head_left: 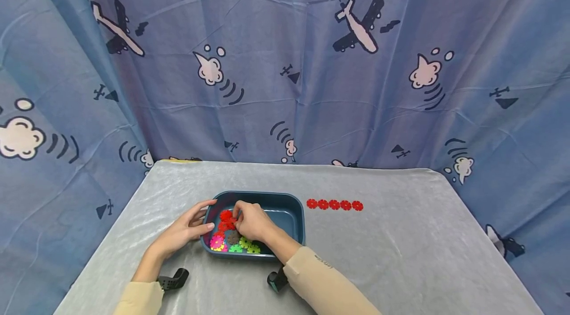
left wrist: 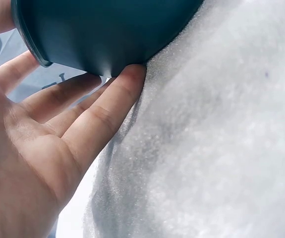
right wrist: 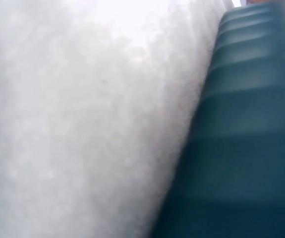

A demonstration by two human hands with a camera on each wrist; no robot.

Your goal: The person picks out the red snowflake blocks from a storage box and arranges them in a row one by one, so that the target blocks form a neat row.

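A dark teal plastic bin (head_left: pixel 278 200) holds notched snowflake building discs in several colours, heaped at its left end. My left hand (head_left: pixel 189 228) is at the bin's left side, thumb and index fingertips at the rim. In the left wrist view, mostly straight fingers (left wrist: pixel 102 116) rest against the outer wall. My right hand (head_left: pixel 253 221) reaches over the front rim, its curled fingers and thumb pinching a red disc (head_left: pixel 232 221) at the heap. Around it are more red discs (head_left: pixel 225 215), a brown disc (head_left: pixel 233 237), pink discs (head_left: pixel 217 242) and green ones (head_left: pixel 236 248). The right wrist view shows the bin's outer wall (right wrist: pixel 251 163) but no hand.
Right of the bin, several red discs (head_left: pixel 334 204) lie in a straight row on the white cloth-covered table (head_left: pixel 401 246). A blue curtain (head_left: pixel 267 67) printed with aeroplanes hangs behind the table. Dark straps (head_left: pixel 174 280) sit at the wrists.
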